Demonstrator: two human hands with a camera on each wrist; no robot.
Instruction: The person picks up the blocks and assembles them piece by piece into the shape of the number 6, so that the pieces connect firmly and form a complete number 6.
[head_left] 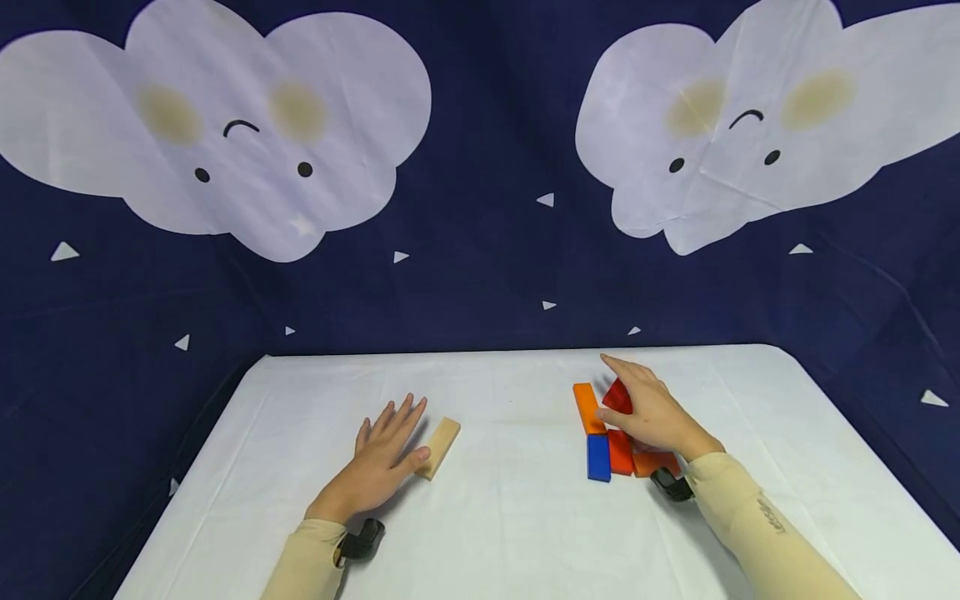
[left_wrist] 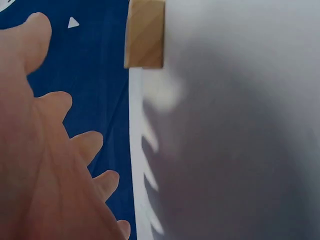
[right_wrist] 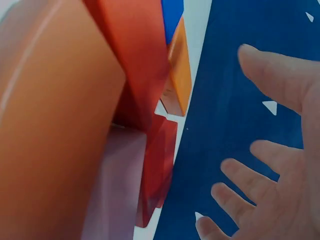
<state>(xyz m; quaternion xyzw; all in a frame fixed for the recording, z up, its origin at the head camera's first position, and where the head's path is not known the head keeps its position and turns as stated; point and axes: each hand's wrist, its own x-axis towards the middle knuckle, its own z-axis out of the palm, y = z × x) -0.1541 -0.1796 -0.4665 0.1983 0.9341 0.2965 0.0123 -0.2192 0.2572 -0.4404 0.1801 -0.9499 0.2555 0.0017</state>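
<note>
My left hand (head_left: 378, 471) hovers with fingers spread beside a plain wooden block (head_left: 444, 442), its thumb overlapping the block's edge in the head view. In the left wrist view the block (left_wrist: 146, 35) stands apart from the fingers. Over a group of coloured blocks is my right hand (head_left: 660, 417), fingers extended and holding nothing. Around it lie an orange block (head_left: 587, 407), a blue block (head_left: 598, 458), a red block (head_left: 620, 452), another red piece (head_left: 617, 395) and an orange-brown piece (head_left: 656, 463). A pale purple block (right_wrist: 115, 180) shows in the right wrist view, mostly hidden by the hand from above.
The blocks lie on a table under a white cloth (head_left: 510, 517). Behind its far edge hangs a dark blue curtain (head_left: 487, 275) with printed clouds and small white triangles. A small black device (head_left: 362, 540) is strapped at the left wrist, another (head_left: 671, 485) at the right.
</note>
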